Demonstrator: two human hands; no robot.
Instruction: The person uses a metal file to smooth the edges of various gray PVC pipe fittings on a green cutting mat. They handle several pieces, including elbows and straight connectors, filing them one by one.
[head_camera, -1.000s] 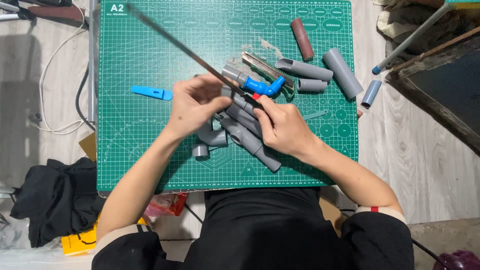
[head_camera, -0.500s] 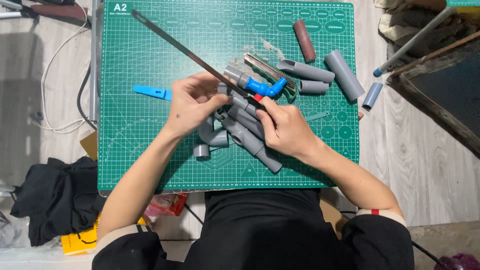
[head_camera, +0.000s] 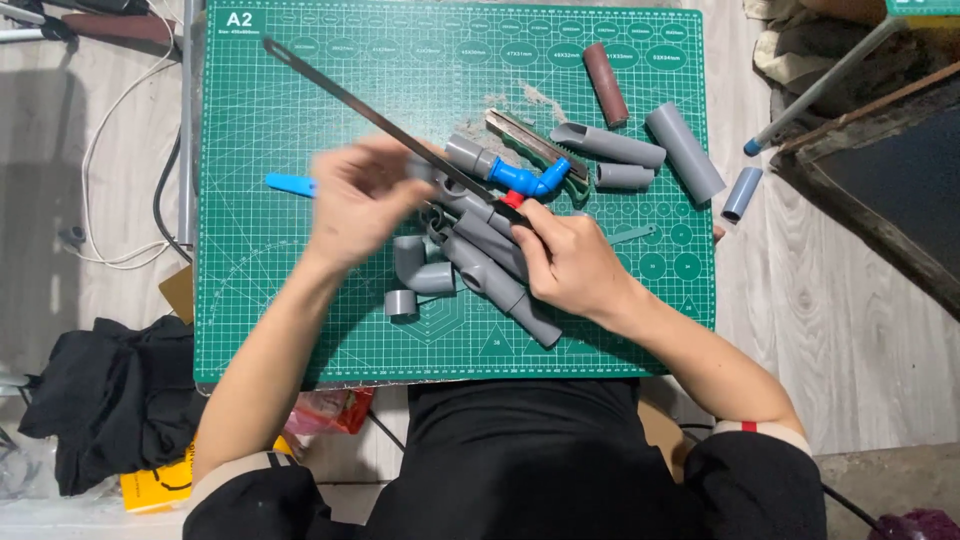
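Note:
A long thin saw blade (head_camera: 370, 115) slants across the green cutting mat (head_camera: 300, 320) from the upper left down to a red end (head_camera: 512, 199). My right hand (head_camera: 572, 262) pinches that red end and rests on a cluster of joined grey pipes (head_camera: 495, 275). My left hand (head_camera: 362, 200) is blurred by motion. It hovers just left of the pipes and under the blade, and its grip is unclear. A blue fitting (head_camera: 525, 180) on a grey stub lies just above my right hand.
A grey elbow (head_camera: 420, 268) and small ring (head_camera: 400, 303) lie below my left hand, a blue cutter (head_camera: 288, 184) to its left. Right: loose grey pipes (head_camera: 685, 150), a brown cylinder (head_camera: 605, 85), a green-handled tool (head_camera: 535, 145). Cables lie left; black cloth (head_camera: 105, 400) lower left.
My left hand has pulled away leftward from the pipes and is now blurred. The blade's far end has swung slightly. My right hand stays on the red end.

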